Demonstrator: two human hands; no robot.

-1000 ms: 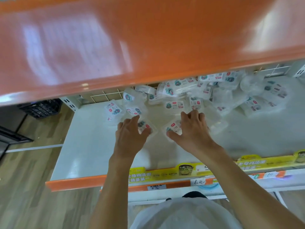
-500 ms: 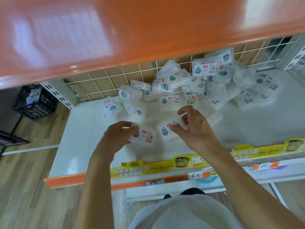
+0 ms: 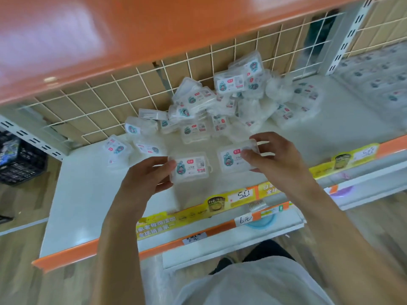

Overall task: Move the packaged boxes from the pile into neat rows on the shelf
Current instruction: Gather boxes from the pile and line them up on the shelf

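Boxes, one in each of the two hands, above the bare front part of the shelf (image 3: 72, 194).

The left hand (image 3: 141, 183) grips one packaged box (image 3: 190, 166) by its left end, and the right hand (image 3: 275, 157) pinches a second box (image 3: 231, 158) by its right end; both are in the middle of the frame, label up, just in front of the pile (image 3: 215, 106). I count two boxes in hand, and the pile at upper centre has perhaps twenty, too blurred to count exactly. No neat row is visible yet on this shelf. The risk, I think: the boxes look smooth and are held only at the edge, so one could slip or land crooked; also a sleeve or wrist near the loose pile could make it slide forward.
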